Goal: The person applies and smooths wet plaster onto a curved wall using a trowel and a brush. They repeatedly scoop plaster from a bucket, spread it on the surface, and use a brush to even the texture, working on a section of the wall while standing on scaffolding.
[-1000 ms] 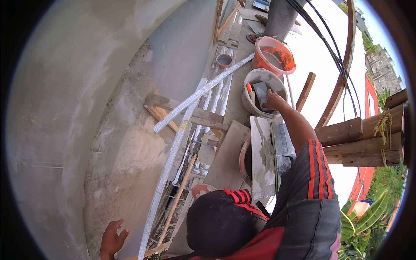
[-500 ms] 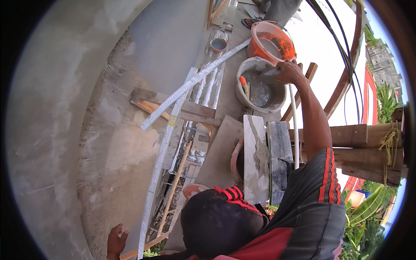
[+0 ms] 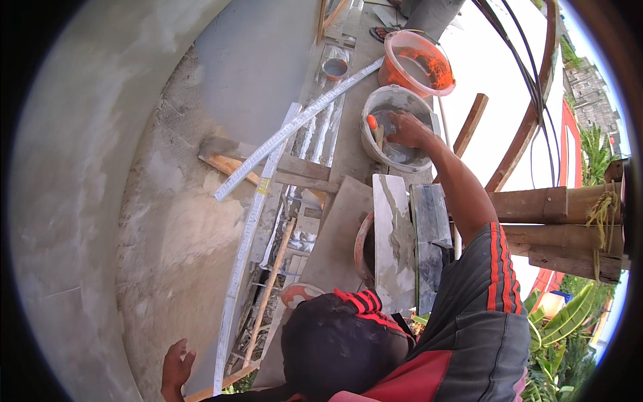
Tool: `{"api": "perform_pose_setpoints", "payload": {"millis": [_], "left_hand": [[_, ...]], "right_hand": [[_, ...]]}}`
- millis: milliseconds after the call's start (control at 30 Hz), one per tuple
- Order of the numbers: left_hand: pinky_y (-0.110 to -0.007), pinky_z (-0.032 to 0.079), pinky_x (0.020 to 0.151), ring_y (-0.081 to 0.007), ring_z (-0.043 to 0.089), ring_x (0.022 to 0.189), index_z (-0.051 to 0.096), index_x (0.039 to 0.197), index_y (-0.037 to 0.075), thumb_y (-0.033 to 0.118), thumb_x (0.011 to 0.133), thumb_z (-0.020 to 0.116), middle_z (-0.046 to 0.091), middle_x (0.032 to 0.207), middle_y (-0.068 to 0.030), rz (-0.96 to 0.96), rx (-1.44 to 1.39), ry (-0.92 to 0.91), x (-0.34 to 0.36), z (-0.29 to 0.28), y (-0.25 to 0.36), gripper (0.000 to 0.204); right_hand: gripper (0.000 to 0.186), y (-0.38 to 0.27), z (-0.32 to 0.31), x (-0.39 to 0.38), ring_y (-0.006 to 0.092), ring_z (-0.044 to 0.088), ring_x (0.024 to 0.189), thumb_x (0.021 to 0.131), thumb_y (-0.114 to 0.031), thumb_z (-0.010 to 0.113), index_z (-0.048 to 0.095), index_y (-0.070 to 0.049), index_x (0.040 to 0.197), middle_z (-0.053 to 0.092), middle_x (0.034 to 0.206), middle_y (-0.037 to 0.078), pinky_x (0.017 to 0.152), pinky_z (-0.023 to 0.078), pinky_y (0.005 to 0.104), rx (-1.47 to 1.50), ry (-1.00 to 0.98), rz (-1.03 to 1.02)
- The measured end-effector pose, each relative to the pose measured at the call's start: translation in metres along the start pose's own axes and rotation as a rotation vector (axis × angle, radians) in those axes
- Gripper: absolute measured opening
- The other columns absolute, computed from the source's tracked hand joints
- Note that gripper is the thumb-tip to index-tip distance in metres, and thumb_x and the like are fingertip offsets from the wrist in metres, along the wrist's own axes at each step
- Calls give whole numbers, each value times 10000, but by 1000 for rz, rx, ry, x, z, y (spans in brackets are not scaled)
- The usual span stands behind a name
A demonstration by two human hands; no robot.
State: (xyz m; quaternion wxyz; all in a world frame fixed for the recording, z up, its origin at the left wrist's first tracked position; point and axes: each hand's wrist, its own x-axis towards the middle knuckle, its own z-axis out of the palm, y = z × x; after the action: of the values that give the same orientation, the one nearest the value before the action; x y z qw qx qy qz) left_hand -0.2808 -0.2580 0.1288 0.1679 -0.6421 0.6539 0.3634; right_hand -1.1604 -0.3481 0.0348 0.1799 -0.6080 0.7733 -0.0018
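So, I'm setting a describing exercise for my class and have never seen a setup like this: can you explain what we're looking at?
There is no robot here: these are a person's own two bare hands. A wide fisheye camera, the left of two worn on the head, looks down, which is why straight edges bend near the rim.

The right hand reaches into a grey bucket, beside an orange-tipped handle; whether it grips anything is hard to tell. The left hand, low in the picture, is open with nothing visible in it.

Around them are an orange bucket, two long pale bars, one crossing the other, and a smeared pale board. Someone else's leg shows at the top.
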Motion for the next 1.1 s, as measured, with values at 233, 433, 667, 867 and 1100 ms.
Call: {"api": "perform_pose_setpoints", "payload": {"millis": [233, 433, 667, 867, 1100], "left_hand": [[-442, 579, 1000, -353, 726, 1174, 648, 1468, 48, 304, 994, 785, 703, 1350, -232, -43, 14, 22, -21, -9, 10, 556], [-434, 573, 1037, -321, 716, 1229, 652, 1475, 71, 356, 1006, 786, 705, 1377, -214, -124, -104, 36, -44, -4, 9, 565], [-442, 561, 1063, -348, 702, 1259, 655, 1485, 75, 410, 995, 796, 685, 1428, -227, -334, -117, 16, -143, -47, 28, 610], [-438, 541, 1083, -354, 685, 1270, 653, 1480, 76, 375, 1004, 784, 685, 1395, -218, -98, -112, 41, -83, -54, 80, 578], [-429, 530, 1068, -331, 672, 1257, 660, 1486, 116, 419, 1060, 701, 686, 1347, -168, 44, -120, -38, -100, -50, 98, 524]], "right_hand": [[573, 55, 68, 35, 447, 681, 1258, 903, -292, 671, 641, -55, 1423, 730, 1276, 283, 1063, 517, 507, 248, -46, 98], [661, 84, 108, 50, 522, 626, 1313, 960, -266, 603, 466, -30, 1562, 662, 1395, 325, 1138, 501, 525, 210, 45, 98], [682, -30, 136, 59, 558, 640, 1268, 1030, -328, 561, 383, -43, 1623, 676, 1336, 374, 1097, 500, 626, 96, -68, 388], [477, 57, 72, 31, 283, 758, 1122, 953, -302, 757, 744, -11, 1331, 778, 1210, 174, 936, 568, 442, 545, -10, 320], [514, -7, -64, -33, 166, 716, 1022, 1047, -253, 653, 646, -52, 1521, 729, 1256, 102, 885, 589, 328, 887, 513, 213]]}}
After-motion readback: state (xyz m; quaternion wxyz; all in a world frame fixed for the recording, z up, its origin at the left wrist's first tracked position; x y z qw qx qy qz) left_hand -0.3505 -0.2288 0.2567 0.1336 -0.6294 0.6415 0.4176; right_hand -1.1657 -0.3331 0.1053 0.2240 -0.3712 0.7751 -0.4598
